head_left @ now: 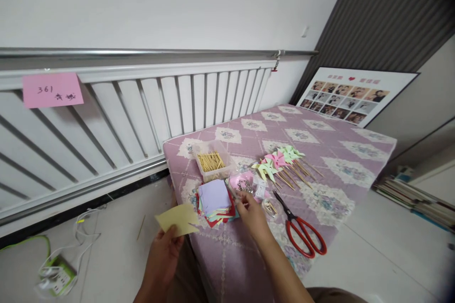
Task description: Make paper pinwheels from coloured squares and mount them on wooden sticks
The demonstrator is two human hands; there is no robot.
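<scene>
My left hand (166, 244) pinches a sheet of yellow paper (178, 218) over the table's left edge; a notch shows on its right side. My right hand (251, 212) is closed around a thin greyish object, too blurred to name, between the paper stack and a pink dish. The stack of coloured paper squares (214, 198) has a lilac sheet on top. Small metal pieces lie in the pink dish (241, 180). Scissors with red handles (302, 232) rest to the right of my right forearm, and paper pinwheels (275, 160) on sticks lie farther back.
A clear plastic box (211, 163) of short wooden sticks stands behind the stack. Near my right fingers is a small clear container (270, 208) with pieces inside. A white radiator (199, 104) lines the wall. A power strip (60, 277) with cables sits on the floor.
</scene>
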